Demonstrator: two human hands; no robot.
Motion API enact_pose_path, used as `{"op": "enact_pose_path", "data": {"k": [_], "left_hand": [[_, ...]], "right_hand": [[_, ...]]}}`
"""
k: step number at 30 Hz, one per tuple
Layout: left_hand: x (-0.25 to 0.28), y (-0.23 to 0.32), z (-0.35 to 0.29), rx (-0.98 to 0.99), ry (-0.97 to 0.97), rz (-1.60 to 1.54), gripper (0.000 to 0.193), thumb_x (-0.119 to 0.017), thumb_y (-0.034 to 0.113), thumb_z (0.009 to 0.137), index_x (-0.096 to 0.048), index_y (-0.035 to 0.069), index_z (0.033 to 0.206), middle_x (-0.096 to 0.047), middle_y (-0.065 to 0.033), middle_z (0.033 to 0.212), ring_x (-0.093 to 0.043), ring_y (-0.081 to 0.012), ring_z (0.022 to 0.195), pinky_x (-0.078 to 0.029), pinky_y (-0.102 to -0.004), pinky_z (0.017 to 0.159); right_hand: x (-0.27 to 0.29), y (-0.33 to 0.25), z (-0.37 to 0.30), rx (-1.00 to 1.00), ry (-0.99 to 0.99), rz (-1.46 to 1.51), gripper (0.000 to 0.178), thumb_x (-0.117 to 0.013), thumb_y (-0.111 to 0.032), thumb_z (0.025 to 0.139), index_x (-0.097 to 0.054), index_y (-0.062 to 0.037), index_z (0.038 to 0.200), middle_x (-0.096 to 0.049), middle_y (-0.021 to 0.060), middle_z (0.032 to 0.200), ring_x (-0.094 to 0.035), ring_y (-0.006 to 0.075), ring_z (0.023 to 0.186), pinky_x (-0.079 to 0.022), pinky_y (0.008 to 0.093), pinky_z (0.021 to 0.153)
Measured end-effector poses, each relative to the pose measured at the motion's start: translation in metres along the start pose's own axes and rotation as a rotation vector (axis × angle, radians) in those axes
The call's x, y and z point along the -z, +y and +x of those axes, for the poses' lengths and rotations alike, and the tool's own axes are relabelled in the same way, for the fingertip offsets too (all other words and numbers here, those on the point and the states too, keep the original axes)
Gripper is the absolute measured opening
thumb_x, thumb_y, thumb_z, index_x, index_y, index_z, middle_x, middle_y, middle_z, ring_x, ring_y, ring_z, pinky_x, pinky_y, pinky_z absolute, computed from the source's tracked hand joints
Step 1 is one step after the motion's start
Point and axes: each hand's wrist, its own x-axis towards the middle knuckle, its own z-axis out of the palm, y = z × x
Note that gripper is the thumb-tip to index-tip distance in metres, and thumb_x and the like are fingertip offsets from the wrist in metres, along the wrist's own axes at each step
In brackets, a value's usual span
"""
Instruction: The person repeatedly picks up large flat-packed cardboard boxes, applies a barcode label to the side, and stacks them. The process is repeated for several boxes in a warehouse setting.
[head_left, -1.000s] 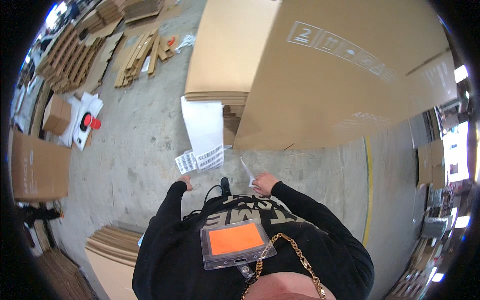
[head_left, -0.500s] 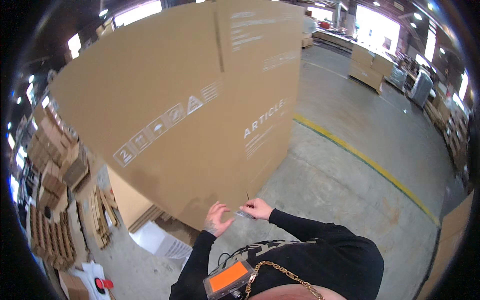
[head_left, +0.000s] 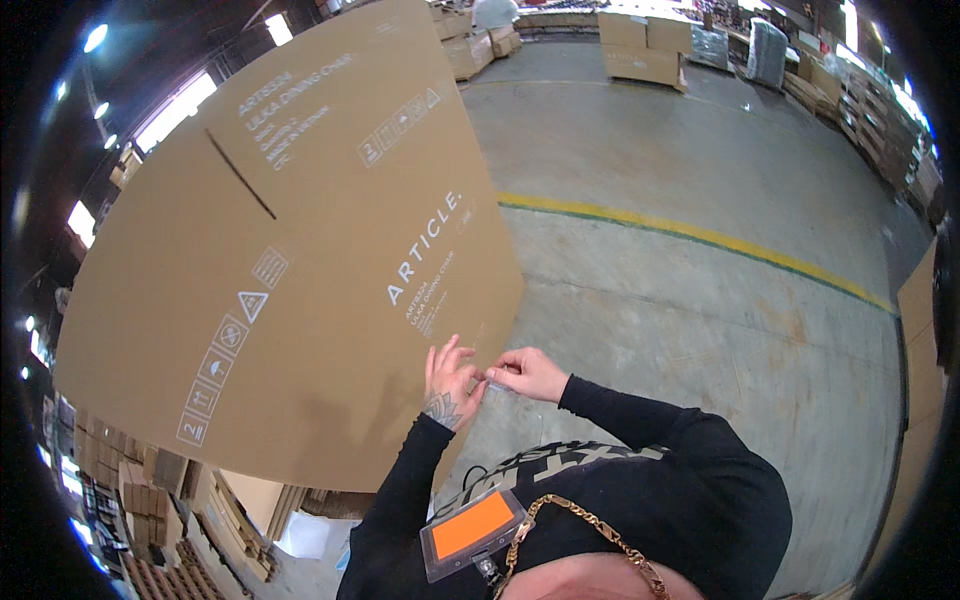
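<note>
A large flat brown cardboard sheet [head_left: 330,330] with white printing and a dark slit stands tilted in front of me and to the left. My right hand [head_left: 530,374] is closed in a pinch on a small whitish label [head_left: 498,386], mostly hidden by the fingers. My left hand [head_left: 452,383] meets it from the left, thumb and forefinger pinched at the label's edge. Its other fingers are spread and raised in front of the cardboard's lower right part.
A yellow floor line [head_left: 690,232] crosses the concrete on the right. Stacked cartons [head_left: 643,50] stand far off, and a wrapped grey bundle [head_left: 767,52] is beyond them. Wooden pallets [head_left: 165,575] and cardboard stacks lie at lower left. More cardboard [head_left: 915,390] rises at the right edge.
My view has swung right, so the cardboard sits further left. My left hand has moved from apart to meeting the right hand at the label.
</note>
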Motion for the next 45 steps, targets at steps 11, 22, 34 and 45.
{"op": "enact_pose_path", "data": {"k": [11,22,34,45], "left_hand": [[-0.024,-0.037,0.113,0.017,0.075,-0.101,0.021,-0.073,0.013,0.067,-0.061,0.011,0.085,-0.054,-0.0098,0.113,-0.037,-0.0332,0.13,-0.021,-0.0561,0.108],[-0.044,-0.132,0.27,-0.212,0.037,0.056,0.01,-0.072,0.012,0.066,-0.063,0.01,0.071,-0.055,-0.0089,0.112,-0.036,-0.0314,0.131,-0.016,-0.0616,0.109],[0.003,-0.183,0.388,-0.134,0.089,0.101,0.011,-0.069,0.007,0.063,-0.059,0.01,0.066,-0.056,-0.0077,0.105,-0.044,-0.0304,0.124,-0.019,-0.0582,0.11],[0.072,-0.186,0.491,0.129,0.548,-0.019,0.008,-0.068,-0.001,0.067,-0.062,0.005,0.068,-0.056,-0.0091,0.111,-0.043,-0.0343,0.126,-0.033,-0.0492,0.104]], "right_hand": [[0.069,0.033,0.082,-0.107,0.134,0.063,0.03,-0.062,-0.028,0.089,-0.067,0.0018,0.094,-0.056,-0.0016,0.06,-0.051,0.0048,0.055,-0.042,0.0232,0.049],[0.139,0.049,0.233,-0.092,0.166,0.002,0.029,-0.061,-0.028,0.091,-0.067,0.0005,0.095,-0.057,-0.0023,0.063,-0.05,0.0043,0.056,-0.042,0.0225,0.05],[0.218,0.051,0.373,-0.094,0.468,0.621,0.032,-0.054,-0.029,0.095,-0.058,-0.0044,0.116,-0.046,-0.0045,0.062,-0.044,0.005,0.05,-0.046,0.0221,0.049],[0.314,0.06,0.513,0.136,0.228,0.828,0.032,-0.063,-0.023,0.09,-0.057,-0.0007,0.112,-0.06,0.0002,0.089,-0.055,0.0061,0.074,-0.049,0.0243,0.071]]}}
